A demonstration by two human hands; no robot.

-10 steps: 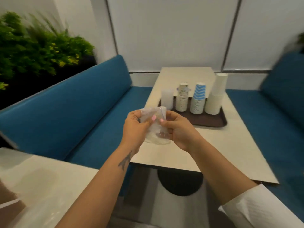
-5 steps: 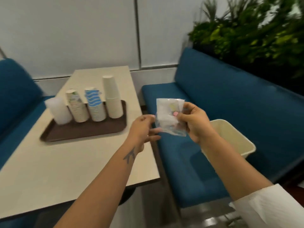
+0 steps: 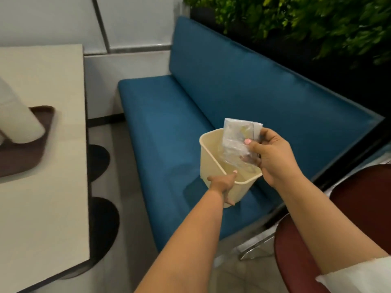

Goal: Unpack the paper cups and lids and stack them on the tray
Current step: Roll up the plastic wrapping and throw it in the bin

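Right hand [image 3: 275, 157]: closed on crumpled clear plastic wrapper [image 3: 239, 142], held over cream bin [image 3: 211, 163]. Left hand [image 3: 224, 185]: gripping bin's near rim; bin sits on blue bench seat [image 3: 160, 123]. Brown tray [image 3: 31, 153] with white cup stack [image 3: 19, 121]: tabletop [image 3: 42, 208], far left.

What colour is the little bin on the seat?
The bin is cream, a pale yellowish white, seen in the head view.

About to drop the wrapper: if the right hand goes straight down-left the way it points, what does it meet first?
Probably the open mouth of the cream bin; the right hand holds the plastic wrapper over it, though depth is unclear.
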